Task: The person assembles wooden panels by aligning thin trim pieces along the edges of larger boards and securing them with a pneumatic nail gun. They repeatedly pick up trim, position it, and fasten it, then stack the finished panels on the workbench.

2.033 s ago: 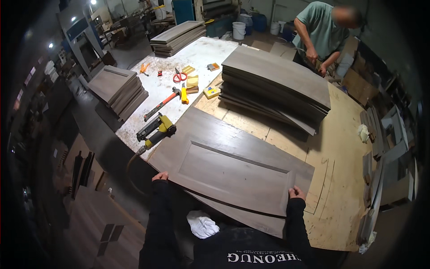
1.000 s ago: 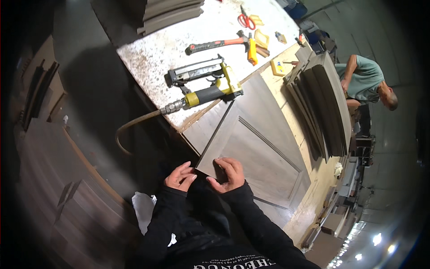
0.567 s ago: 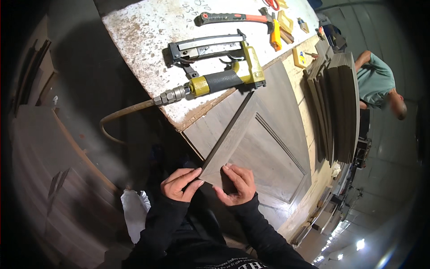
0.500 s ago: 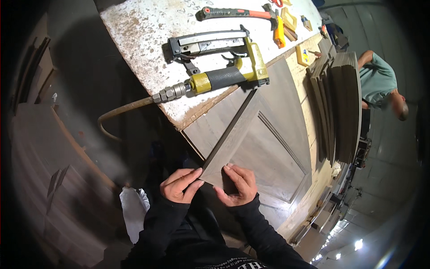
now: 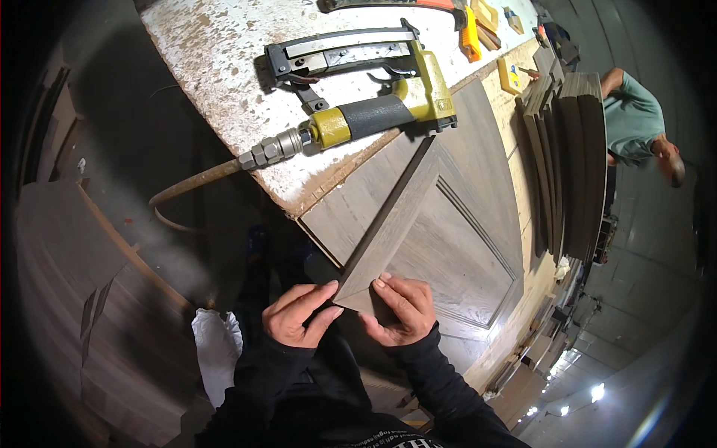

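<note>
A grey-brown wood-grain cabinet door (image 5: 455, 250) with a recessed panel lies across the bench corner. Its near corner, where a mitred joint line shows, sits between my hands. My left hand (image 5: 295, 315) pinches the tip of this corner between thumb and fingers. On the other side of the joint, my right hand (image 5: 405, 308) grips the near edge, fingertips on the face and thumb lower down by the edge. Beyond the door's far corner lies a yellow and black pneumatic stapler (image 5: 377, 119), its air hose (image 5: 196, 181) hanging off the bench.
The bench top (image 5: 202, 60) is white and worn. A hammer (image 5: 396, 4), an orange-yellow utility knife (image 5: 470, 36) and a yellow tape measure (image 5: 510, 77) lie farther off. Stacked door panels (image 5: 575, 172) stand at right, near a person (image 5: 633, 123) in green. More panels (image 5: 112, 299) are at left.
The whole view has shifted slightly, so the stapler and hammer appear higher. Both hands keep the same hold on the door's corner.
</note>
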Demonstrator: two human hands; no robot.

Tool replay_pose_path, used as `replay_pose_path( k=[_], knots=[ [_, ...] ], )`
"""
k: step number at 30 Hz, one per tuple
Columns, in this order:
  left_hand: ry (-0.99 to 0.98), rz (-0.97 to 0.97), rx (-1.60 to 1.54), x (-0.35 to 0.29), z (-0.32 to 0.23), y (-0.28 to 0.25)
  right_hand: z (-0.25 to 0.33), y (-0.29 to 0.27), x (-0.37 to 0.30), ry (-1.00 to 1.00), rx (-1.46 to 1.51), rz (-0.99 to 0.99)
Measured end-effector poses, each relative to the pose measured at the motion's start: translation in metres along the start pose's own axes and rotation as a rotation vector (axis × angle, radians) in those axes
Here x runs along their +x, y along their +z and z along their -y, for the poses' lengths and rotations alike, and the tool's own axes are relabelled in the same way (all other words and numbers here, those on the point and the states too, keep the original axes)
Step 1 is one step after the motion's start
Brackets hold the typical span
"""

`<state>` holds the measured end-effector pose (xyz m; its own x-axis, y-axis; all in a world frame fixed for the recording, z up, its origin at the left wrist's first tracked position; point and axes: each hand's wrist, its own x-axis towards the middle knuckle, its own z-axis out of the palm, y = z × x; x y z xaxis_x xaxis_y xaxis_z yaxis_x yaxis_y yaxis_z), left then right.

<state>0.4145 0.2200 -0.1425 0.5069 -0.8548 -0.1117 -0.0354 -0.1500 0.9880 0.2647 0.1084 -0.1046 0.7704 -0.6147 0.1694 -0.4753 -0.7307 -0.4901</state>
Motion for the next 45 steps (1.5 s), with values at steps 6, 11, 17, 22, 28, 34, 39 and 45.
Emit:
replay_pose_path(
  k=[6, 11, 17, 22, 28, 34, 39, 45],
  knots=[
    [0.02, 0.023, -0.008, 0.004, -0.001, -0.003, 0.002, 0.002, 0.0, 0.015, -0.005, -0.018],
    [0.029, 0.041, -0.019, 0.007, 0.0, -0.005, 0.001, 0.0, 0.002, -0.004, -0.049, 0.022],
    [0.042, 0.032, -0.028, 0.005, 0.002, -0.002, -0.001, 0.004, -0.002, 0.008, -0.034, -0.01],
    [0.052, 0.023, -0.024, 0.007, 0.001, -0.002, -0.002, 0.002, -0.001, -0.041, -0.075, 0.039],
    [0.09, 0.002, -0.015, 0.003, 0.004, 0.0, -0.004, 0.003, -0.003, -0.069, -0.074, 0.057],
    [0.201, -0.036, 0.078, 0.003, 0.006, -0.001, -0.001, 0.001, 0.005, -0.075, -0.062, 0.062],
    [0.213, -0.055, 0.096, 0.001, 0.005, 0.0, -0.003, 0.001, 0.0, -0.076, -0.069, 0.064],
    [0.18, -0.049, 0.148, 0.027, -0.034, -0.018, -0.003, -0.004, 0.002, -0.07, -0.044, 0.019]
  ],
)
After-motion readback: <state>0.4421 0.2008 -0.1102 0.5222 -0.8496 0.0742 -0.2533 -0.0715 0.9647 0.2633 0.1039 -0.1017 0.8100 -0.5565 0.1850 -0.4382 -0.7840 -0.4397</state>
